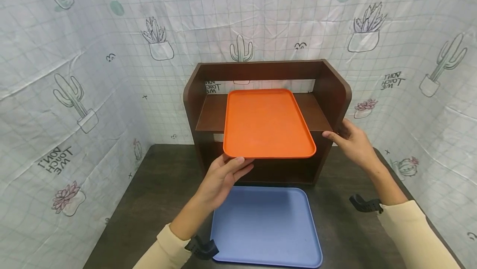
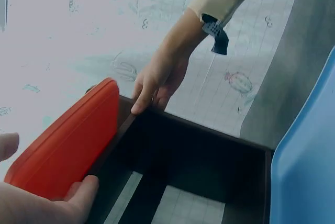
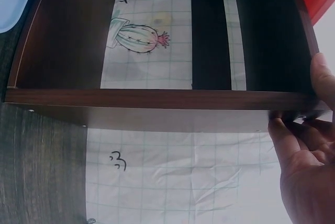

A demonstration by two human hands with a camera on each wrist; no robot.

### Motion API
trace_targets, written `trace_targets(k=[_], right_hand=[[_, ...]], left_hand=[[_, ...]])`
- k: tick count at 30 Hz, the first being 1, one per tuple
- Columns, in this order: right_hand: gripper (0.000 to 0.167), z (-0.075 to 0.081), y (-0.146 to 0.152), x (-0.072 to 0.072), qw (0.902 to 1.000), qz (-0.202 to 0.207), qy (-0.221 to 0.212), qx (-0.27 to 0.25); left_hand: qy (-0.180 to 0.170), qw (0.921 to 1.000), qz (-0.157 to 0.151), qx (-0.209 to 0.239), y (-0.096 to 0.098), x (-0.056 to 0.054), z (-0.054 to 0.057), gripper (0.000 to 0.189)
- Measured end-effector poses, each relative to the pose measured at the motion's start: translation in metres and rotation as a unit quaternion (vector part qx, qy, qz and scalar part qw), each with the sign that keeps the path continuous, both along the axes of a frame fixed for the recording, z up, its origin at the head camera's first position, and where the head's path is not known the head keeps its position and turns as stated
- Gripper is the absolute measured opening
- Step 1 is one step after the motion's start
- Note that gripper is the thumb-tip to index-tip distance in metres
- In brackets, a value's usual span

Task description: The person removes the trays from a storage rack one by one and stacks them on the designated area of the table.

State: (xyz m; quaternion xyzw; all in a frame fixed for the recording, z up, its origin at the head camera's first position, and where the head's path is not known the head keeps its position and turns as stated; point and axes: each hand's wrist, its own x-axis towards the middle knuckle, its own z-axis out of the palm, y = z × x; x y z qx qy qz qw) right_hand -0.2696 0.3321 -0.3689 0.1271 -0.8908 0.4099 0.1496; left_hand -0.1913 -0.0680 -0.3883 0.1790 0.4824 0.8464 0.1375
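Note:
An orange tray (image 1: 268,124) sits tilted over the upper level of a dark brown wooden shelf (image 1: 261,70), its near end jutting past the shelf's front. My left hand (image 1: 221,178) grips the near left edge of that tray, with fingers underneath. In the left wrist view the thumb shows on the other side of the orange tray (image 2: 73,140). My right hand (image 1: 355,144) holds the shelf's right side panel, thumb on the front edge of the middle board. The right wrist view shows its fingers (image 3: 288,145) against the panel's outer face.
A blue tray (image 1: 264,223) lies on the dark wood-look table (image 1: 167,194) in front of the shelf. Behind and on both sides hangs a white gridded cloth (image 1: 208,16) with cactus drawings. Black straps (image 1: 365,204) hang at both wrists.

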Motion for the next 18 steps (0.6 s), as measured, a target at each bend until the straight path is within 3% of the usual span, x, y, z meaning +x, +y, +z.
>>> trace_targets(k=[11, 18], right_hand=[[0.064, 0.001, -0.001, 0.0, 1.0, -0.002, 0.002, 0.004], [0.066, 0.0, 0.0, 0.0, 0.9999, -0.007, -0.005, 0.012]], left_hand=[[-0.012, 0.9926, -0.005, 0.12, 0.029, -0.002, -0.006, 0.063], [-0.015, 0.9857, 0.019, 0.167, 0.042, 0.0, -0.004, 0.066]])
